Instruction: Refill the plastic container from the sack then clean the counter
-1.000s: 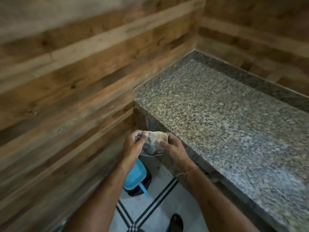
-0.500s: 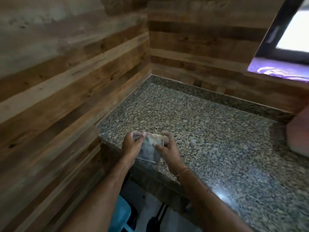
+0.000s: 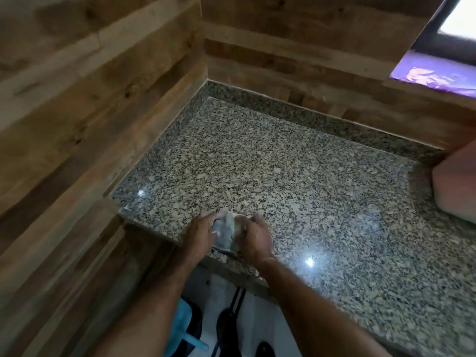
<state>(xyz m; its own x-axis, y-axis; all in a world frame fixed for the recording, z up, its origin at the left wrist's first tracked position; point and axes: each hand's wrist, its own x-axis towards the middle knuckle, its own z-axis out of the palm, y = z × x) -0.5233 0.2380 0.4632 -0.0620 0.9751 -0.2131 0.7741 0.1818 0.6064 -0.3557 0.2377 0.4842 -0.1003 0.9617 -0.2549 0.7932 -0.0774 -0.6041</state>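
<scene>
Just at the front edge of the granite surface (image 3: 296, 161), toward 6 o'clock, both hands meet on what looks like a crumpled grey-beige cloth (image 3: 226, 231); motion blur makes the material hard to tell. The left hand (image 3: 203, 233) has its grip curled round the cloth's left side, and the right hand (image 3: 253, 238) has its grip closed on the right side, fingers bent over the top. The cloth's long axis runs roughly from 12 to 6 o'clock. Its far end points toward the back wall and its near end reaches the lip of the surface. At 3 o'clock a blurred pinkish object (image 3: 456, 191) stands on the surface, well apart from the hands. Below the edge, at 7 o'clock, a blue dustpan (image 3: 181, 328) lies on the floor (image 3: 268, 323). Wooden planks (image 3: 90, 112) line the walls.
</scene>
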